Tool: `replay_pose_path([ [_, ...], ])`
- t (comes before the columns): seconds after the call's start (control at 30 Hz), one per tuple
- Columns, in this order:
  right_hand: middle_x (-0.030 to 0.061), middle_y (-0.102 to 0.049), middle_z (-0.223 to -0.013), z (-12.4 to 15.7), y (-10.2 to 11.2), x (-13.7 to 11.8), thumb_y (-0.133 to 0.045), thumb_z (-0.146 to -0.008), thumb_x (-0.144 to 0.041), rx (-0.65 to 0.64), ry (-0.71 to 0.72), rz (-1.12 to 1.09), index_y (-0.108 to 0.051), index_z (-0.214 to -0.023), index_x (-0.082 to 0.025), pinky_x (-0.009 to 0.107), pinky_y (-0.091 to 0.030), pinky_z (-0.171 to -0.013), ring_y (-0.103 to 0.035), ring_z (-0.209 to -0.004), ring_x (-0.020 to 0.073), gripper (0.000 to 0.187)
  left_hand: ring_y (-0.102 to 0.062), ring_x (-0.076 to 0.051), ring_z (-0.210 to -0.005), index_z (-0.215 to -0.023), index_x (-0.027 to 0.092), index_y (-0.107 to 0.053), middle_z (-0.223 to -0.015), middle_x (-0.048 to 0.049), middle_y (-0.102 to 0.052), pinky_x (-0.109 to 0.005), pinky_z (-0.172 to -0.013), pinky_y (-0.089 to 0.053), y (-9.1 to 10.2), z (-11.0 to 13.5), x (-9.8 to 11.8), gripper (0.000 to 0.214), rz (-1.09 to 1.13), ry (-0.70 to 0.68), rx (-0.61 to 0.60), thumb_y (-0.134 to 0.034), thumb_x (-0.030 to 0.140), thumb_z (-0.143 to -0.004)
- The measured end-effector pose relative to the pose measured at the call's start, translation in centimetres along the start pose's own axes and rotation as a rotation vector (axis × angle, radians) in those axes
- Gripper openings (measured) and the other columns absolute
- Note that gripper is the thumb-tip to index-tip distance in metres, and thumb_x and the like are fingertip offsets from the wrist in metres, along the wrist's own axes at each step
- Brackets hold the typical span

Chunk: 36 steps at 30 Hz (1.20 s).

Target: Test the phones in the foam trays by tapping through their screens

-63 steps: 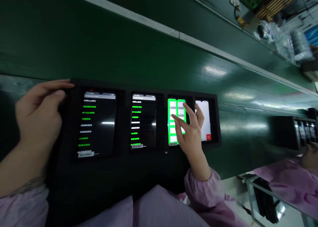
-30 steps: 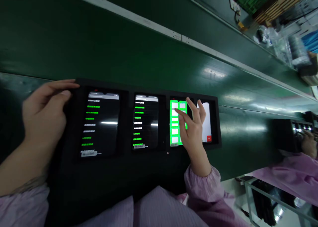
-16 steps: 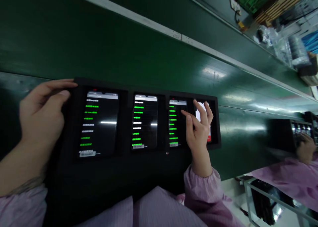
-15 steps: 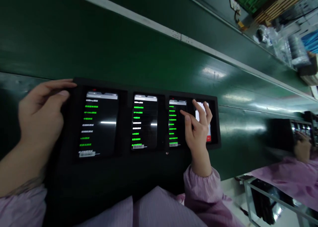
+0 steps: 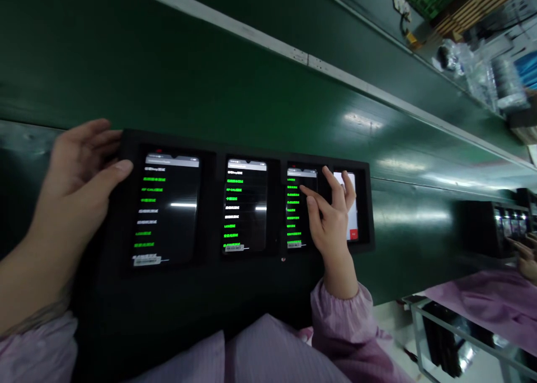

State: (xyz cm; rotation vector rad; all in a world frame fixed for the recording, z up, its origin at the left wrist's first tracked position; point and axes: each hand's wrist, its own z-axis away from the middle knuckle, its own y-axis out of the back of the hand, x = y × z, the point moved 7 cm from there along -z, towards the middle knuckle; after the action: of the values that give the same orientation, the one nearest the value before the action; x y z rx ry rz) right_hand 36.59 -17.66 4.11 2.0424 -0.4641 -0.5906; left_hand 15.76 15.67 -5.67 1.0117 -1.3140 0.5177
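A black foam tray lies in front of me and holds several phones with lit screens. My left hand grips the tray's left end, thumb on top beside the first phone, which shows a list of green and white lines. The second phone shows a similar list. My right hand hovers with fingers apart over the third phone; its forefinger touches that screen's green list. The fourth phone glows white with a red button and is partly hidden behind my fingers.
The tray rests on a dark green conveyor belt that runs to the right, with a white stripe along its far side. Another black tray with phones sits further right, where another person's hand and pink sleeve are at work. Clutter fills the top right.
The third phone's screen went from a bright green grid to a list of green lines. My right forefinger moved along that screen. My left hand shifted up a little on the tray's end.
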Motion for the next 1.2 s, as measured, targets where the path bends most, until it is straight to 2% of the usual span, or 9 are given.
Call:
replay_pose_path([
  [0.1,0.006,-0.054,-0.156,-0.1,-0.1,-0.3,-0.047,-0.109,-0.026,-0.014,-0.009,-0.003,-0.08,-0.115,-0.028,0.068,-0.044,-0.12,-0.031,-0.156,0.0376,0.034,-0.043,-0.029,-0.153,-0.152,0.029,-0.05,-0.158,0.0002,-0.053,-0.058,-0.137,-0.026,-0.2,0.3,0.6,0.099,0.119,-0.005,-0.027,-0.089,0.066,-0.068],
  [0.2,0.0065,-0.052,-0.159,-0.3,-0.1,-1.6,-0.045,-0.109,-0.025,-0.042,0.0,-0.04,-0.078,-0.12,-0.027,0.068,-0.039,-0.123,-0.029,-0.158,0.0374,0.034,-0.04,-0.028,-0.154,-0.153,0.029,-0.048,-0.159,0.0011,-0.052,-0.059,-0.138,-0.021,-0.2,0.5,1.0,0.095,0.138,0.025,-0.036,-0.088,0.059,-0.072],
  [0.3,0.0073,-0.047,-0.163,-0.4,-0.7,-3.9,-0.046,-0.109,-0.024,-0.117,0.047,-0.083,-0.074,-0.129,-0.026,0.068,-0.034,-0.127,-0.024,-0.161,0.0372,0.034,-0.044,-0.031,-0.151,-0.15,0.026,-0.052,-0.155,-0.0008,-0.056,-0.064,-0.136,-0.023,-0.1,0.3,1.3,0.096,0.137,0.036,-0.024,-0.089,0.058,-0.068],
  [0.43,0.0088,-0.045,-0.165,-0.2,-1.7,-6.6,-0.048,-0.108,-0.025,-0.19,0.112,-0.129,-0.072,-0.132,-0.024,0.064,-0.035,-0.128,-0.017,-0.163,0.0368,0.034,-0.046,-0.034,-0.15,-0.146,0.02,-0.056,-0.153,-0.0056,-0.057,-0.067,-0.135,-0.025,-0.1,0.2,1.9,0.095,0.14,0.067,0.004,-0.091,0.055,-0.065],
  [0.67,0.0071,-0.046,-0.165,-0.2,-2.4,-7.4,-0.051,-0.107,-0.025,-0.223,0.114,-0.127,-0.071,-0.134,-0.026,0.065,-0.036,-0.127,-0.018,-0.163,0.0368,0.034,-0.046,-0.033,-0.151,-0.138,0.018,-0.063,-0.151,-0.0068,-0.059,-0.061,-0.137,-0.023,-0.2,0.7,3.0,0.103,0.162,0.103,0.019,-0.096,0.068,-0.054],
  [0.8,0.0084,-0.059,-0.154,-0.2,-1.4,-7.6,-0.053,-0.105,-0.02,-0.152,0.165,-0.216,-0.078,-0.12,-0.022,0.061,-0.042,-0.125,-0.027,-0.161,0.0353,0.029,-0.042,-0.034,-0.153,-0.14,0.018,-0.062,-0.155,-0.0074,-0.055,-0.061,-0.137,-0.02,-0.2,1.0,3.1,0.12,0.151,0.155,0.008,-0.092,0.083,-0.044],
  [0.93,0.0064,-0.072,-0.137,0.0,-0.5,-8.0,-0.058,-0.1,-0.015,-0.143,0.251,-0.334,-0.081,-0.102,-0.022,0.055,-0.052,-0.118,-0.045,-0.152,0.0332,0.025,-0.035,-0.03,-0.158,-0.149,0.023,-0.052,-0.165,-0.0057,-0.044,-0.055,-0.138,-0.019,-0.4,1.4,2.8,0.118,0.087,0.14,-0.115,-0.087,0.085,-0.055],
  [1.1,0.0051,-0.072,-0.138,0.6,-0.8,-8.6,-0.061,-0.095,-0.015,-0.226,0.325,-0.394,-0.083,-0.097,-0.024,0.058,-0.055,-0.115,-0.047,-0.15,0.0346,0.024,-0.018,-0.028,-0.164,-0.156,0.035,-0.038,-0.173,0.0004,-0.029,-0.056,-0.136,-0.011,0.5,1.5,1.3,0.111,-0.008,-0.015,-0.311,-0.085,0.08,-0.066],
  [1.2,0.0058,-0.074,-0.135,0.6,-0.8,-8.9,-0.06,-0.097,-0.016,-0.225,0.362,-0.414,-0.082,-0.093,-0.023,0.055,-0.057,-0.113,-0.049,-0.149,0.0331,0.024,-0.017,-0.031,-0.164,-0.16,0.042,-0.028,-0.173,0.0013,-0.027,-0.062,-0.133,-0.012,1.3,1.6,0.2,0.118,-0.085,0.02,-0.407,-0.084,0.082,-0.064],
])
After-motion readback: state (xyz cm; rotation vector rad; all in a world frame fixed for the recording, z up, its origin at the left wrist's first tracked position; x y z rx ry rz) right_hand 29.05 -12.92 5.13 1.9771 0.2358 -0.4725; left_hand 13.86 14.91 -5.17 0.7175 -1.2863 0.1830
